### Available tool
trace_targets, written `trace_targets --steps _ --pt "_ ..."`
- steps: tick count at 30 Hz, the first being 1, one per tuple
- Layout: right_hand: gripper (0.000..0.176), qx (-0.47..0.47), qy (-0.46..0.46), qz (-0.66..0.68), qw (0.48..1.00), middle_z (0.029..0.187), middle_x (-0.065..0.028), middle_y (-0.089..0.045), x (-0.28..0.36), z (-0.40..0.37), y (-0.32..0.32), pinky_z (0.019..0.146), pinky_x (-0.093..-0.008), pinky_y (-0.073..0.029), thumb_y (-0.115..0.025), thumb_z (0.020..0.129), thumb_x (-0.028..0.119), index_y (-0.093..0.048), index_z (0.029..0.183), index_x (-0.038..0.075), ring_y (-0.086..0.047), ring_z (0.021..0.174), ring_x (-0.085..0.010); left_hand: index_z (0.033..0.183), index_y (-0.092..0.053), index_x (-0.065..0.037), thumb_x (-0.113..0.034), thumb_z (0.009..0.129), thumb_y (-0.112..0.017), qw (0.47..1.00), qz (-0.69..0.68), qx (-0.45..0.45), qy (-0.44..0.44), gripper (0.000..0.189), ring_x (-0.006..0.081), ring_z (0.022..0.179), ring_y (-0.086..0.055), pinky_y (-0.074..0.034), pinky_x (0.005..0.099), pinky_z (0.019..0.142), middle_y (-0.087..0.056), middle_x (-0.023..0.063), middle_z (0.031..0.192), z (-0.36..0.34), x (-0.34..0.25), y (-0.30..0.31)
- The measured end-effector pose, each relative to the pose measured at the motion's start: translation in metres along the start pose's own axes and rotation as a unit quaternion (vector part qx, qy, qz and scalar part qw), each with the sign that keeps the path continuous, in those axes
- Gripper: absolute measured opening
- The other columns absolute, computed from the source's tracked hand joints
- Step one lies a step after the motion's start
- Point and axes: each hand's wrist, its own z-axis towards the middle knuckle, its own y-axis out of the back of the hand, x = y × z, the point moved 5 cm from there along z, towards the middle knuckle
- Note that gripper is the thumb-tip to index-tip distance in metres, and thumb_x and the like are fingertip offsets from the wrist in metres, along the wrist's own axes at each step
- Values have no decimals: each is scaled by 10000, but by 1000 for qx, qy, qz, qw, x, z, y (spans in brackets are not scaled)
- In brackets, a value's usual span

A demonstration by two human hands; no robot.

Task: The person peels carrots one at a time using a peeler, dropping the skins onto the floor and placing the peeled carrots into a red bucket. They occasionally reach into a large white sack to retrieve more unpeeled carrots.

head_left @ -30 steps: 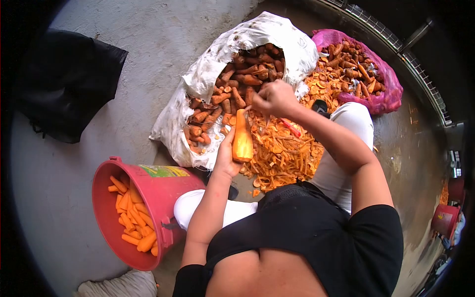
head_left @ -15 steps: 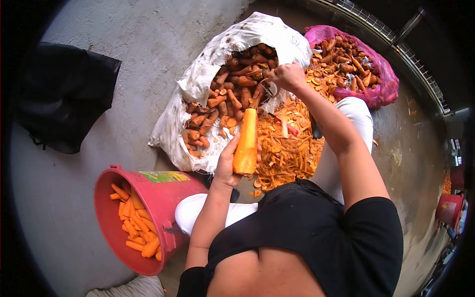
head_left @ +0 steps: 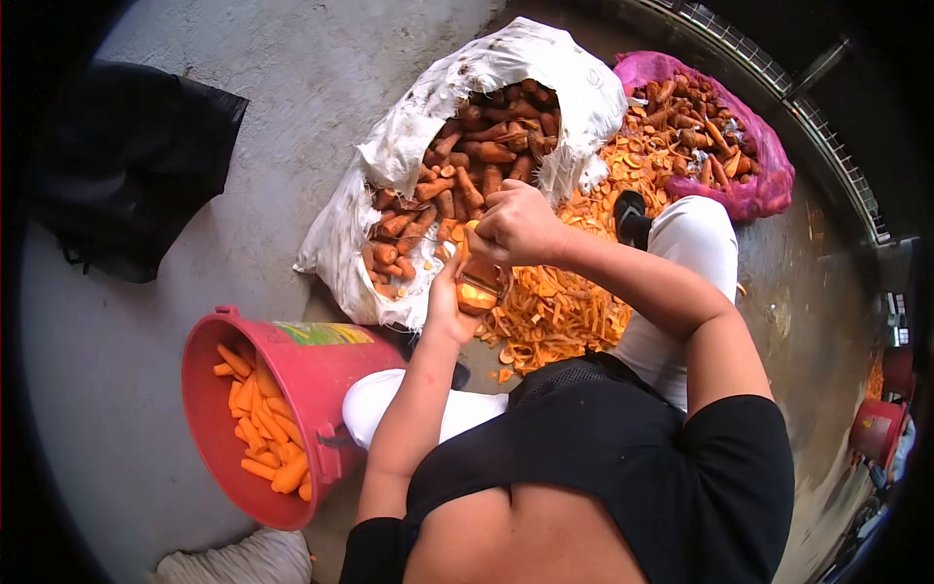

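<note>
My left hand (head_left: pixel 447 304) is closed around a thick, peeled orange carrot (head_left: pixel 475 298), held over the pile of peelings. My right hand (head_left: pixel 520 226) is closed in a fist just above it, gripping a peeler (head_left: pixel 484 283) whose metal blade lies across the carrot near its wide end. My fist hides the peeler's handle and much of the carrot. Directly ahead, a torn white sack (head_left: pixel 404 161) gapes open, full of unpeeled, dirty carrots (head_left: pixel 467 185). Orange peelings (head_left: pixel 555 310) lie heaped on the floor between my legs.
At lower left, a red bucket (head_left: pixel 341 343) lies tipped with peeled carrots (head_left: pixel 265 419) inside. A pink mesh sack (head_left: pixel 773 185) of carrots and scraps sits far right. Black cloth (head_left: pixel 136 165) is on the left floor, a pale sack (head_left: pixel 238 560) below the bucket. Another red bucket (head_left: pixel 878 428) stands far right.
My right hand has come from the white sack's edge down and toward me, bringing the peeler onto the carrot. My left hand still holds the carrot, slightly higher and more covered.
</note>
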Motion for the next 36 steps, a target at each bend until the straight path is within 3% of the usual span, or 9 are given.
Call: trace_targets --steps 10,16,19,21,24,27,28,34,36 --pt "334 -35 -16 12 999 458 -6 -498 -14 -7 -3 524 -330 -330 -636 673 173 -435 414 113 -460 498 -194 1156 -527 -57 -310 993 -368 998 49 25 -31 340 203 899 -640 -539 355 763 -631 77 1026 0 -1 -8" --pt "329 -26 21 6 999 441 -2 -479 -14 -9 2 537 -330 -359 -634 674 181 -445 409 132 -468 488 -183 1152 -519 -39 -326 986 -395 992 115 -21 -52 354 206 855 -648 -551 341 715 -634 100 993 2 -2 -6" --pt "337 -45 -8 -154 987 433 1 -487 -58 -14 11 564 -319 -399 -631 704 194 -487 404 146 -483 464 -165 1148 -516 -30 -364 979 -402 987 143 76 11 392 207 756 -653 -554 325 631 -636 121 930 -8 10 0" --pt "337 -11 -109 -187 976 430 5 -503 -104 -19 26 587 -319 -438 -617 756 219 -565 427 172 -499 450 -147 1149 -489 -14 -373 983 -363 984 158 76 36 415 229 624 -624 -538 340 502 -598 138 848 -28 15 -20" --pt "327 -69 -190 -194 960 426 6 -513 -115 -16 55 607 -335 -474 -595 804 271 -651 489 202 -503 454 -122 1166 -493 -24 -375 983 -355 990 86 99 55 420 237 669 -632 -541 357 545 -609 132 858 -20 20 -9" --pt "414 -24 -198 -95 975 407 10 -498 -86 -15 35 654 -336 -467 -529 859 319 -642 482 193 -460 424 -129 1141 -515 -44 -377 981 -360 996 55 56 39 401 230 692 -634 -539 358 574 -618 110 866 -9 11 -2" --pt "392 53 -201 -109 972 409 -3 -493 -69 -13 27 660 -324 -465 -540 846 315 -657 499 175 -471 447 -121 1111 -531 -54 -378 981 -364 997 57 36 27 388 220 682 -632 -536 349 572 -621 98 858 -6 9 -2" --pt "329 3 2 -17 1000 449 7 -485 -8 -9 3 545 -326 -355 -635 691 188 -456 421 132 -467 498 -179 1132 -553 -103 -345 995 -336 999 34 -15 -17 352 177 905 -617 -515 347 782 -630 49 1008 4 3 -1" --pt "322 -1 11 -20 1000 460 0 -489 -7 -8 3 537 -331 -347 -637 661 176 -424 425 123 -473 507 -189 1129 -552 -96 -348 997 -331 999 43 -8 -16 360 172 900 -622 -524 345 749 -631 51 1007 4 5 2"
